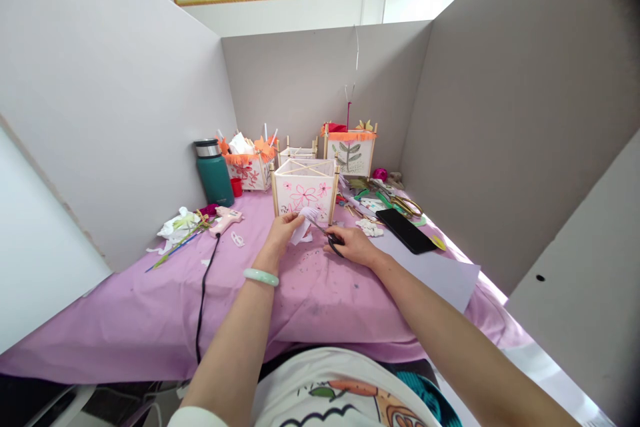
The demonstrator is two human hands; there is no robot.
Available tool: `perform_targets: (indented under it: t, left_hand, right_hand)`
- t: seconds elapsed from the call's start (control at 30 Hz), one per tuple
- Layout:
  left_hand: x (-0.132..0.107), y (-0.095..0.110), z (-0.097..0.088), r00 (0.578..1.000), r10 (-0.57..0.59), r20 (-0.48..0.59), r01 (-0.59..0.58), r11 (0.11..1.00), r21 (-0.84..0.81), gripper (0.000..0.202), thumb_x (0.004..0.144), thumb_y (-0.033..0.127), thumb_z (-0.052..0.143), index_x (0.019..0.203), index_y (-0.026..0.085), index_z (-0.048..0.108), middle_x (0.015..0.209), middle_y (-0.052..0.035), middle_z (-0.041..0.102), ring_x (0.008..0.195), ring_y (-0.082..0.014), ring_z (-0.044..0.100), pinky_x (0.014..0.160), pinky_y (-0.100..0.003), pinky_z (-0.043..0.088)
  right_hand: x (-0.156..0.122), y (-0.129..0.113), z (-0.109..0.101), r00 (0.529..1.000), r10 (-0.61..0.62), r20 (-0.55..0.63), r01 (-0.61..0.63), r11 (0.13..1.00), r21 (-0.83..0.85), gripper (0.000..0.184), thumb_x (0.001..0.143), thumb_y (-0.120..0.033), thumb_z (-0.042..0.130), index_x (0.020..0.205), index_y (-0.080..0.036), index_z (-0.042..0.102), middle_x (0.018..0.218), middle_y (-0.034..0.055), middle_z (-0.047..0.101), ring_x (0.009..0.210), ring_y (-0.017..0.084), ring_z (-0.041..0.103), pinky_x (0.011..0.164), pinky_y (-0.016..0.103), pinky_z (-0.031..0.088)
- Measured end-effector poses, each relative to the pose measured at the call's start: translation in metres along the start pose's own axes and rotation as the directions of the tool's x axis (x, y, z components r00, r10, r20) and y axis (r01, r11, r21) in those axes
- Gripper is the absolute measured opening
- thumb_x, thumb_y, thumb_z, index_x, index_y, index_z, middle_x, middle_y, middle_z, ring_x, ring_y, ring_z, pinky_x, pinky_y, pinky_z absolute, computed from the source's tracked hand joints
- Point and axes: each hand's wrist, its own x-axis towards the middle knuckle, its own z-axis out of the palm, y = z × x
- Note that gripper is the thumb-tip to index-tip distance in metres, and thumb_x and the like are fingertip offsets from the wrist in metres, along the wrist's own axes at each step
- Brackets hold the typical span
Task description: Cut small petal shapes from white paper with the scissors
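Observation:
My left hand (pixel 289 229) pinches a small piece of pale lilac paper (pixel 302 227) over the middle of the table. Closed round the dark handles of a pair of scissors (pixel 334 240) is my right hand (pixel 354 245). The blades point left and meet the paper's edge. Just behind both hands stands a square lantern frame (pixel 304 190) with wooden sticks at its corners and pink flowers drawn on its white side. A scrap of paper lies under the held piece.
To the left are a pink glue gun (pixel 227 219) with a black cord, a green bottle (pixel 214 173) and a red cup (pixel 237 187). Decorated lanterns (pixel 355 155) stand behind. A black phone (pixel 406 230), larger scissors (pixel 407 205) and lilac paper sheet (pixel 450 273) lie right. Grey panels surround the table.

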Motion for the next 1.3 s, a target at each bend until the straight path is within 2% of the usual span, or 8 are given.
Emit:
perform_targets:
  t: [0.3,1.0,1.3]
  left_hand:
    - [0.0012,-0.0003,-0.0002,1.0,0.007,-0.025,-0.008,1.0,-0.017,0.033,0.065,0.039,0.084,0.079,0.012,0.07,0.067,-0.0047,0.069,0.057,-0.0172,0.063,0.056,-0.027,0.049]
    - [0.0019,-0.002,-0.0004,1.0,-0.001,-0.013,0.001,0.999,-0.038,0.041,0.061,0.041,0.087,0.082,0.01,0.07,0.067,-0.006,0.07,0.056,-0.0181,0.064,0.055,-0.028,0.049]
    - [0.0014,-0.0018,0.0001,1.0,-0.002,-0.015,0.001,0.999,-0.045,0.037,0.062,0.037,0.086,0.08,0.01,0.069,0.064,-0.0065,0.069,0.053,-0.0174,0.063,0.053,-0.027,0.049]
  right_hand:
    - [-0.0003,0.0,-0.0004,1.0,-0.01,-0.001,0.01,1.0,0.007,0.034,0.082,-0.036,0.076,0.112,-0.02,0.072,0.084,0.0029,0.075,0.071,0.015,0.065,0.066,0.023,0.04]
    - [-0.0004,0.002,0.0005,1.0,-0.019,0.008,0.018,0.999,0.027,0.032,0.083,-0.035,0.075,0.109,-0.018,0.072,0.083,0.0032,0.074,0.069,0.015,0.063,0.064,0.023,0.038]
    - [-0.0006,0.001,0.0005,1.0,-0.008,0.015,0.007,1.0,0.028,0.031,0.083,-0.033,0.075,0.109,-0.018,0.072,0.083,0.003,0.074,0.069,0.015,0.063,0.064,0.023,0.037]
